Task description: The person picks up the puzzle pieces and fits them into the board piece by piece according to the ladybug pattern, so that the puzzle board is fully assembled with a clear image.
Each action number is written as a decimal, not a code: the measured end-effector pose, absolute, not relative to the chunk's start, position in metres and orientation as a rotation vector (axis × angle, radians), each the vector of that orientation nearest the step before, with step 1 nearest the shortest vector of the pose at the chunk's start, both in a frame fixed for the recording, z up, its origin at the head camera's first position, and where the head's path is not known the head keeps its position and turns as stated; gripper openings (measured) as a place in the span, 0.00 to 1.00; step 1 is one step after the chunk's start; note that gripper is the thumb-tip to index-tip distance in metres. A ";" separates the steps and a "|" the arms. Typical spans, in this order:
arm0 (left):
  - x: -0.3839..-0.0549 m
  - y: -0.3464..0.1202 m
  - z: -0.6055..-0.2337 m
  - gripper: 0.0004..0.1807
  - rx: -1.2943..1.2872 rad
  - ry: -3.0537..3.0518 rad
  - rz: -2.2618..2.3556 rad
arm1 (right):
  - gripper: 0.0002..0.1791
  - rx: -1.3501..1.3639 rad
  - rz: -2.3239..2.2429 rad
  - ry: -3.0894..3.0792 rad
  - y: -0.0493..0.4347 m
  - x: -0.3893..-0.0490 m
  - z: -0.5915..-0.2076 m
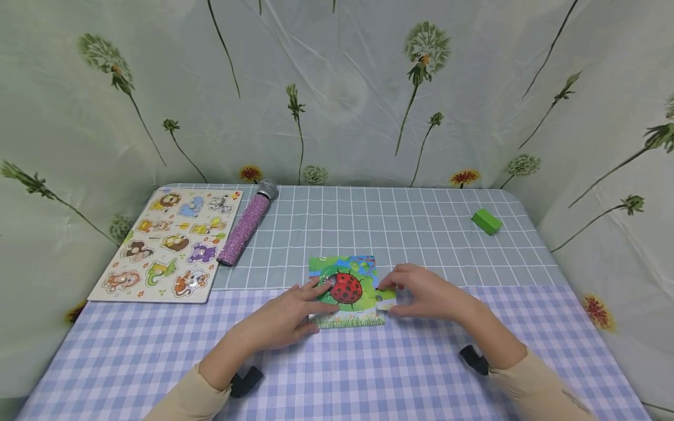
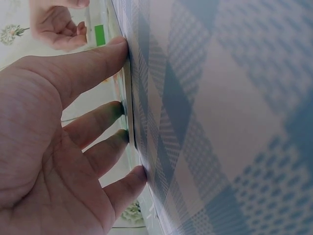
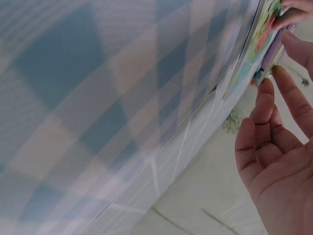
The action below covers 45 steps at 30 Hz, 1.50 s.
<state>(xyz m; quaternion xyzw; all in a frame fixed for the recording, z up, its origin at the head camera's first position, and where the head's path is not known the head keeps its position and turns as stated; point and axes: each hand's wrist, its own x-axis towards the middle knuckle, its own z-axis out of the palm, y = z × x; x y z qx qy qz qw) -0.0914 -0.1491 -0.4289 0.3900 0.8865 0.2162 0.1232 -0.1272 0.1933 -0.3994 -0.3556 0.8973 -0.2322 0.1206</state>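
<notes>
A ladybug jigsaw puzzle (image 1: 347,289) lies flat near the middle of the table, with a grassy strip along its near edge. My left hand (image 1: 279,318) rests on its left side, fingers spread and fairly straight. In the left wrist view the fingertips of that left hand (image 2: 73,132) press down along the board's edge. Just right of the puzzle, my right hand (image 1: 429,292) pinches a small green and white puzzle piece (image 1: 387,297) between thumb and fingers. The piece overlaps the puzzle's right edge in the head view. The right wrist view shows the right hand (image 3: 283,132) with its other fingers curled.
A wooden animal peg puzzle (image 1: 213,286) lies at the left. Beside it is a glittery purple microphone (image 1: 244,228). At the back right sits a green block (image 1: 487,221). A checked cloth (image 1: 337,374) covers the near part of the table, and a flowered curtain (image 1: 342,88) hangs behind.
</notes>
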 end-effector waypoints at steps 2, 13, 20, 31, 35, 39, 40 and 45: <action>-0.092 -0.149 -0.429 0.27 1.144 2.589 0.631 | 0.20 -1.062 -0.676 2.607 0.188 -0.128 -0.400; -0.093 -0.149 -0.428 0.27 1.131 2.581 0.641 | 0.19 -1.190 -0.619 2.558 0.165 -0.132 -0.408; -0.093 -0.148 -0.426 0.27 1.124 2.575 0.642 | 0.18 -1.175 -0.592 2.534 0.159 -0.132 -0.410; -0.093 -0.149 -0.426 0.27 1.116 2.570 0.644 | 0.18 -1.176 -0.578 2.518 0.158 -0.133 -0.412; -0.094 -0.148 -0.426 0.27 1.117 2.568 0.644 | 0.18 -1.184 -0.569 2.510 0.158 -0.134 -0.412; -0.094 -0.148 -0.425 0.27 1.119 2.564 0.643 | 0.18 -1.186 -0.572 2.496 0.158 -0.135 -0.412; -0.093 -0.148 -0.425 0.27 1.118 2.562 0.644 | 0.18 -1.186 -0.573 2.493 0.157 -0.135 -0.411; -0.093 -0.149 -0.428 0.27 1.153 2.559 0.681 | 0.18 -1.185 -0.556 2.491 0.157 -0.136 -0.411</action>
